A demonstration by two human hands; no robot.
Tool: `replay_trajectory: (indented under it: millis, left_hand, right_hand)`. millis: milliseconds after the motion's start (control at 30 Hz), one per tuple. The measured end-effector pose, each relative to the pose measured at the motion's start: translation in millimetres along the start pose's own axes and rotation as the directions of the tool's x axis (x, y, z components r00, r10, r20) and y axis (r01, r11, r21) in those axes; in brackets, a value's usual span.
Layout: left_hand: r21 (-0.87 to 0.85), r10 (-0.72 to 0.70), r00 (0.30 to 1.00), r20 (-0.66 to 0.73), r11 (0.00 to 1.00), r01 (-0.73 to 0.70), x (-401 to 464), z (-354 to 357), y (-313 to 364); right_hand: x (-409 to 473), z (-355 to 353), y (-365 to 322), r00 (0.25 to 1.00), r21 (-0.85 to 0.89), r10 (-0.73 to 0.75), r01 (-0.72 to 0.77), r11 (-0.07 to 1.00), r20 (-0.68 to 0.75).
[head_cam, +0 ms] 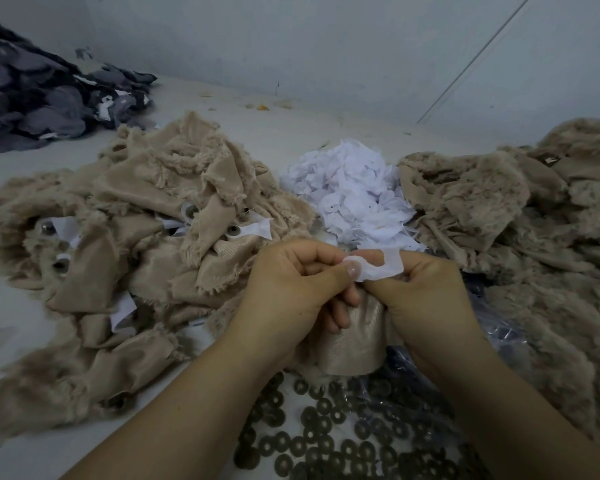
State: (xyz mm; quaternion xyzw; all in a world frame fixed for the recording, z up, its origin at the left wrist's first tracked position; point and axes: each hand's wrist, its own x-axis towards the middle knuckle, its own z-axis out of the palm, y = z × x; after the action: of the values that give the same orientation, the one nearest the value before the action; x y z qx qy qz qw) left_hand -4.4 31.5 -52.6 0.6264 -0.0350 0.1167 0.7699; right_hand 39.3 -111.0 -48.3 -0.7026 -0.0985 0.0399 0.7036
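At the centre of the frame the white strip [381, 268] lies between both hands, with its long axis going left to right. The left hand [291, 289] pinches its left end with thumb and fingers [323, 252]. The right hand [430, 299] grips the right end, and also the beige fabric piece [350, 344], which hangs just below.

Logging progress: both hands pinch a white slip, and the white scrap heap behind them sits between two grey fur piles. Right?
Not quite: the head view shows the left fur pile and right fur pile are beige, not grey. The rest holds.
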Motion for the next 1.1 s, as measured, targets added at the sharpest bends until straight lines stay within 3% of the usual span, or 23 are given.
replay_trajectory:
  millis: [200, 433, 700, 867, 1100]
  left_hand:
    - [0.093, 0.040, 0.997, -0.066, 0.995, -0.034, 1.9, 0.6, -3.7]
    - [0.064, 0.014, 0.997, -0.076, 0.998, -0.009, 2.9, 0.0, -4.9]
    - [0.086, 0.016, 0.992, -0.125, 0.996, -0.005, 4.1, -1.9, -7.6]
    - [0.072, 0.015, 0.996, -0.090, 0.997, -0.009, 2.7, 0.0, -8.3]
    - [-0.051, -0.031, 0.997, -0.072, 0.998, 0.027, 2.0, 0.0, -6.5]
  right_hand:
    - [1.9, 0.1, 0.9, 0.999, 0.037, 0.028, -0.029, 0.999, 0.018]
    - [2.0, 0.4, 0.6, 0.999, 0.089, 0.026, -0.028, 0.996, 0.026]
    - [0.1, 0.4, -0.9, 0.984, 0.014, -0.034, 0.033, 0.999, 0.173]
    - [0.2, 0.5, 4.1, 0.998, 0.077, -0.012, 0.007, 0.997, 0.061]
    - [1.7, -0.1, 7.5, 1.000, 0.109, -0.015, 0.014, 0.994, 0.011]
